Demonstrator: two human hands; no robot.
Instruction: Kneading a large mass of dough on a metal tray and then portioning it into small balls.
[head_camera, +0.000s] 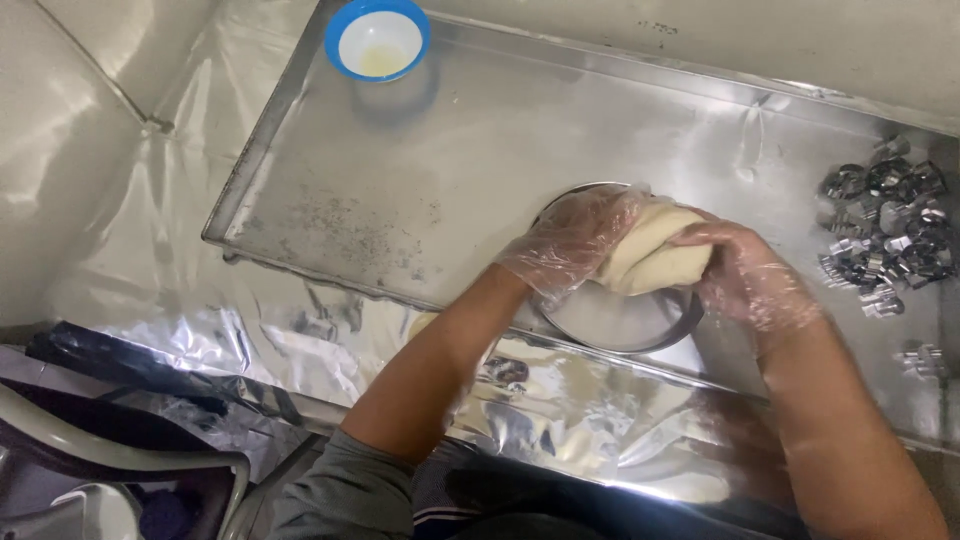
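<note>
A wide steel tray (420, 190) fills the middle and right of the frame, its far right end cut off by the picture's edge. Crinkled foil sheeting (130, 270) covers the surface at left and along the lower middle, with dark, hard-to-read shapes in the lower left corner. Right of centre on the tray sits a round metal bowl (625, 325); much of its rim is hidden behind the hands and the dough.

A pale lump of dough (650, 255) rests over the bowl, held between both hands. The left hand (575, 240), in a thin clear plastic glove, has its fingers curled against the dough's left side. The right hand (745, 270), gloved alike, closes its fingers over the dough's right side and top. Motion blur softens both gloves, so single fingers are hard to separate.

At the right edge lies a heap of small shiny metal cutters (890, 220), too small to tell apart. In the upper left stands a small blue-rimmed bowl (378, 40) with a little yellowish liquid inside.
</note>
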